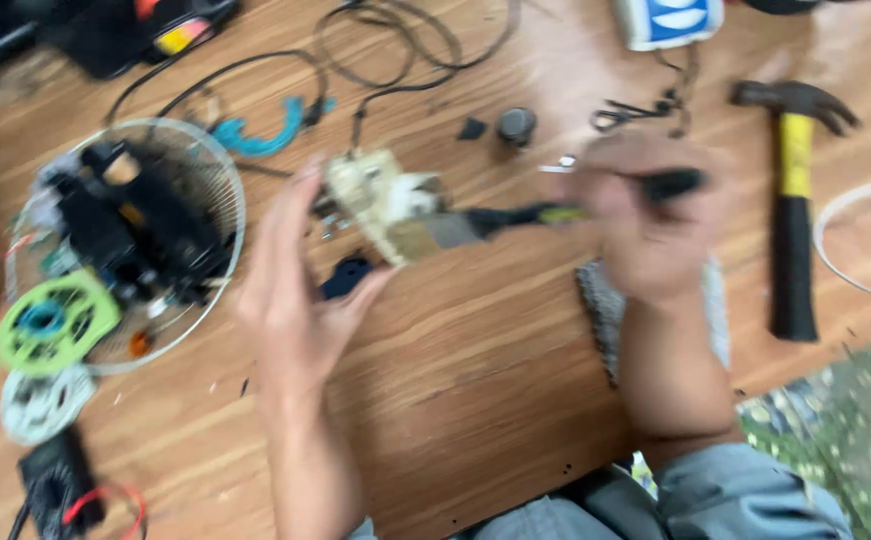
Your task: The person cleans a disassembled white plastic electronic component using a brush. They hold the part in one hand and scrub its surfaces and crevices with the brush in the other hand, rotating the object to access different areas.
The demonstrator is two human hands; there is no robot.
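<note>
I had the left hand (295,290) cupped loosely around a cream motor part (380,205) above the bench (475,350), fingers half open, touching it. Right hand (645,225) gripped a black-handled tool (555,212), tip on the part. Around: wire fan guard (225,190) left, hammer (793,200) right, cables (395,40) behind; view blurred.

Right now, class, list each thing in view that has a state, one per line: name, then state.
left hand: open, fingers against the cream part
right hand: closed on the tool handle
cream part: held up off the table
black-handled tool: gripped, tip at the cream part
hammer: lying flat, untouched
wire fan guard: lying flat, holding black parts
green disc: lying on the guard's edge
</note>
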